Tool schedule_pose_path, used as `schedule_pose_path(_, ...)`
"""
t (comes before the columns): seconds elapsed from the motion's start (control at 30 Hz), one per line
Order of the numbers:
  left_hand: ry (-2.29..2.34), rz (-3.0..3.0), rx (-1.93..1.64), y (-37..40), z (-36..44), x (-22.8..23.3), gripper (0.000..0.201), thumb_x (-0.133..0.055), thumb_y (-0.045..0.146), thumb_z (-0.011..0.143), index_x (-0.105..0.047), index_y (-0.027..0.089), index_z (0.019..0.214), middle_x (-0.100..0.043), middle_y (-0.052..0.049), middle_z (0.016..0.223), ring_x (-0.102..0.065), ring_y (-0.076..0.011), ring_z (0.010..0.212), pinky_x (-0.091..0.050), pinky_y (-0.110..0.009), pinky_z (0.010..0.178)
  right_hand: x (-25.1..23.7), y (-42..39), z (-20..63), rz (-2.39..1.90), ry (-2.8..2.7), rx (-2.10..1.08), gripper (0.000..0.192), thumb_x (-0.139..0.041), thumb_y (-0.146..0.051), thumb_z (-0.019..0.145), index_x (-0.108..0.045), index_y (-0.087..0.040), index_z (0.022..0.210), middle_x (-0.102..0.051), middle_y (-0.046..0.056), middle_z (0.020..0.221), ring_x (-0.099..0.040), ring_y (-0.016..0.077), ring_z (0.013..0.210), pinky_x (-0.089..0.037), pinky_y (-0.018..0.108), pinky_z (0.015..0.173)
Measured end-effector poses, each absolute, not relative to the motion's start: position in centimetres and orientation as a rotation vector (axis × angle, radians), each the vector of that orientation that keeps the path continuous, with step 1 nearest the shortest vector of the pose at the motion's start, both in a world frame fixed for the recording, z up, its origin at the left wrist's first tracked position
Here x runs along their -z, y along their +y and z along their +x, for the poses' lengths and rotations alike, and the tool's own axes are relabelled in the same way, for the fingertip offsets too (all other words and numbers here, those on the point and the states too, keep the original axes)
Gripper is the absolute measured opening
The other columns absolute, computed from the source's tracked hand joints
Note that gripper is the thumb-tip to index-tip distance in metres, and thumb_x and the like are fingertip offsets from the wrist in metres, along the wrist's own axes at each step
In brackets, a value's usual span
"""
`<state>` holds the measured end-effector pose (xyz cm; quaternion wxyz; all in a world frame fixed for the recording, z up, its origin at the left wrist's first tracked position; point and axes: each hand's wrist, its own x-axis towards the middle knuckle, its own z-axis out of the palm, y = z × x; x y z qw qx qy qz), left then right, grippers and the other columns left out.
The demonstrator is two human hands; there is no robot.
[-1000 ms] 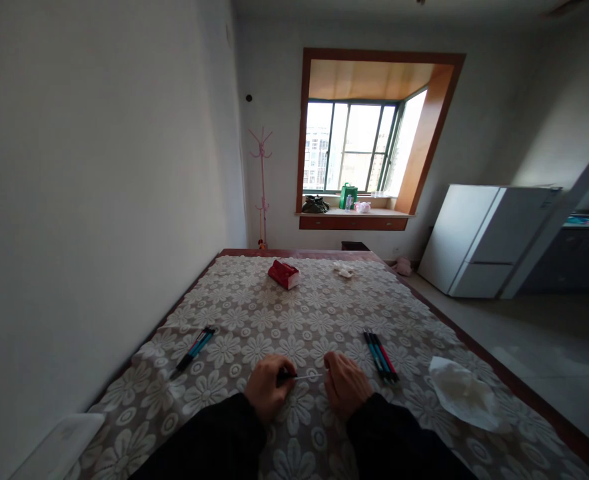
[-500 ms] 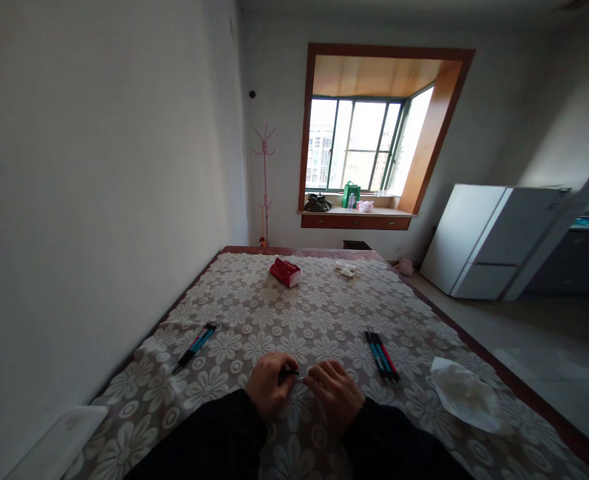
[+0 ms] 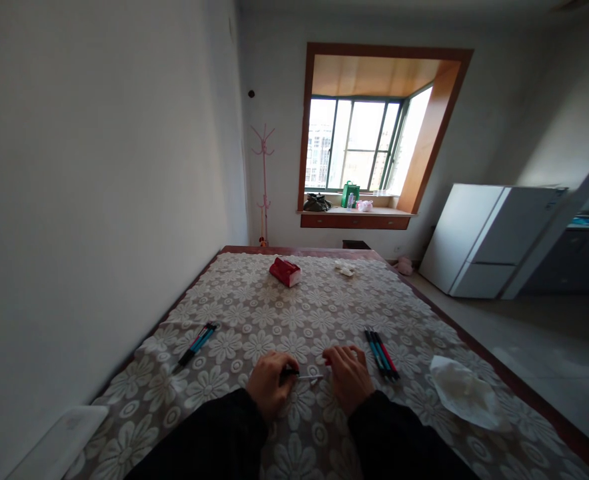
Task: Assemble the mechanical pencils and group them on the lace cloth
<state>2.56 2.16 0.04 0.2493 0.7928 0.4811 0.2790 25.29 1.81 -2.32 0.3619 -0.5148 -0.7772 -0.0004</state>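
Observation:
My left hand is closed around the black part of a pen. A thin pale rod, which looks like a pen refill, sticks out of it to the right, just above the tablecloth. To the right of the rod's tip, apart from it, is my right hand with its fingers curled. A small red piece shows at its fingertips; the rest of that piece is hidden. Beside my right hand lies a row of blue, black and red pens. Another group of pens lies to the left.
A lace tablecloth covers the table. Farther back are a red tissue pack and a crumpled white scrap. White paper lies at the right, and a pale plastic tray at the near left. A wall borders the left side.
My right hand has moved away to the right from my left hand. The pale rod between them now shows, as does the red piece at my right fingertips. My left hand has stayed in place.

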Motion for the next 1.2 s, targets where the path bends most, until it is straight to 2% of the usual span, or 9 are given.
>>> schedule_pose_path(0.1,1.302,2.171,-0.774,2.1,2.6,0.0,0.019,-0.059,0.016,0.078,-0.070,0.022,0.093,-0.070,-0.003,0.094,-0.060,-0.0219,0.097,-0.042,-0.034,0.090,2.1,1.5,25.1,-1.211,-2.109,0.002,0.036,-0.050,-0.003,0.072,-0.061,-0.024,0.099,-0.067,0.003,0.108,-0.055,0.0196,0.106,-0.022,0.040,0.105)
schedule_pose_path(0.23,1.292,2.174,-0.802,2.0,2.6,0.1,0.023,-0.058,0.014,0.077,-0.069,0.023,0.095,-0.070,-0.002,0.094,-0.060,-0.0214,0.096,-0.042,-0.034,0.089,2.3,1.1,24.6,-0.975,-2.338,0.029,0.020,-0.055,-0.012,0.080,-0.060,-0.026,0.094,-0.065,0.001,0.118,-0.052,0.0209,0.114,-0.020,0.041,0.107)
schedule_pose_path(0.37,1.320,2.158,-0.820,1.9,2.7,0.2,0.031,-0.056,0.010,0.072,-0.068,0.022,0.098,-0.068,-0.004,0.096,-0.060,-0.0211,0.095,-0.042,-0.034,0.089,2.6,1.1,24.4,-1.005,-2.285,0.013,0.015,-0.057,-0.011,0.081,-0.060,-0.024,0.086,-0.066,0.000,0.108,-0.055,0.0182,0.103,-0.028,0.038,0.098)
schedule_pose_path(0.53,1.373,2.173,-0.852,1.9,2.6,-0.1,0.043,-0.052,0.001,0.059,-0.065,0.021,0.095,-0.066,-0.003,0.094,-0.059,-0.0213,0.095,-0.040,-0.034,0.087,1.8,0.8,24.3,-1.179,-2.240,-0.007,0.013,-0.058,-0.014,0.081,-0.062,-0.023,0.089,-0.064,0.002,0.097,-0.054,0.0185,0.094,-0.033,0.035,0.088)
schedule_pose_path(0.73,1.441,2.133,-0.860,2.1,2.5,0.0,0.040,-0.049,0.000,0.058,-0.064,0.020,0.088,-0.064,-0.003,0.090,-0.057,-0.0205,0.093,-0.040,-0.033,0.085,1.3,0.7,24.2,-1.341,-2.287,-0.060,0.018,-0.062,-0.014,0.077,-0.064,-0.023,0.092,-0.064,0.002,0.099,-0.054,0.0202,0.097,-0.033,0.035,0.089)
schedule_pose_path(0.93,1.448,2.110,-0.900,2.2,2.5,0.3,0.035,-0.045,0.000,0.070,-0.066,0.021,0.089,-0.064,-0.005,0.091,-0.058,-0.0202,0.091,-0.041,-0.033,0.084,1.9,0.9,24.3,-1.297,-2.287,-0.028,0.025,-0.061,-0.014,0.079,-0.065,-0.028,0.100,-0.066,0.000,0.101,-0.055,0.0194,0.098,-0.033,0.035,0.090)
schedule_pose_path(1.1,1.383,2.168,-0.881,2.1,2.4,0.0,0.045,-0.045,-0.002,0.060,-0.066,0.021,0.091,-0.066,-0.005,0.095,-0.056,-0.0223,0.101,-0.040,-0.034,0.090,1.9,0.9,24.4,-1.348,-2.246,-0.019,0.016,-0.062,-0.012,0.077,-0.065,-0.024,0.087,-0.066,0.000,0.098,-0.055,0.0189,0.097,-0.033,0.035,0.089)
schedule_pose_path(1.2,1.377,2.194,-0.866,2.0,2.5,-0.3,0.044,-0.045,-0.002,0.060,-0.065,0.022,0.090,-0.067,-0.004,0.095,-0.056,-0.0223,0.102,-0.040,-0.034,0.091,1.7,0.8,24.5,-1.368,-2.236,0.011,0.024,-0.066,-0.010,0.070,-0.065,-0.024,0.090,-0.066,0.001,0.100,-0.055,0.0205,0.097,-0.033,0.037,0.090)
